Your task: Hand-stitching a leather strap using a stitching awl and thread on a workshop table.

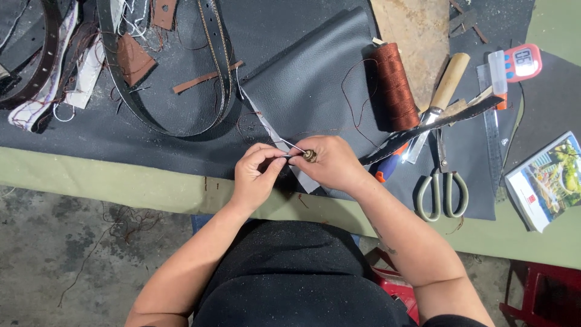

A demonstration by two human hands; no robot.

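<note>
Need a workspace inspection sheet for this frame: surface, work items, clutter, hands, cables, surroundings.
Surface: workbench covered by black leather sheet.
Job's things: black strap runs right from the hands; small brass fitting and thread at its near end.
Clutter: brown thread spool, wooden-handled knife, scissors, ruler, digital timer, belts, leather scraps.
Grippers: left hand pinches the strap end; right hand grips the fitting.
Cables: nothing seen.
Surroundings: concrete floor, red stool.

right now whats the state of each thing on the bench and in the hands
left hand: grip pinched on the narrow black leather strap
right hand: grip shut on a small brass-coloured tool at the strap's end
spool of dark red thread: lying on its side, thread trailing loose
grey-handled scissors: closed, lying flat
black leather sheet: folded over
</note>
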